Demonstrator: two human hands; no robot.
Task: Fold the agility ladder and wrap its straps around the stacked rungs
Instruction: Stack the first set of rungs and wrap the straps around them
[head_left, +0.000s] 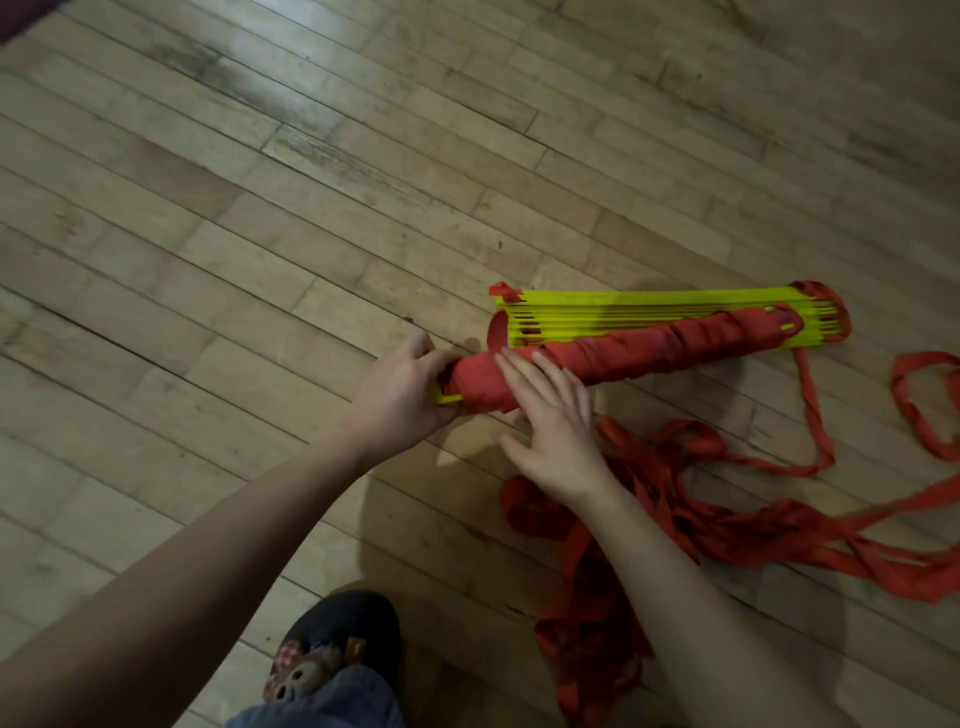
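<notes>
Both hands are on the bundle: my left hand (400, 389) grips the near end of the wrapped roll (613, 358), fingers curled round it where a yellow rung tip pokes out, while my right hand (550, 415) lies flat and released, straight fingers pressing the red wrapping. The ladder sits on the wooden floor (260, 234), right of centre, just beyond my hands. I judge the folding done: the stacked rungs (649, 317) lie together as a flat pack of thin, stiff, neon-yellow slats. The wrapping looks partway along; red strap spirals over one long edge of the stack, yet plenty of loose straps (727, 519) sprawl in limp, tangled loops on the floor to the right and towards me. That slack is left to wind on. The strap is soft, flat woven webbing, creased and twisted; the floor is worn, scuffed planks.
</notes>
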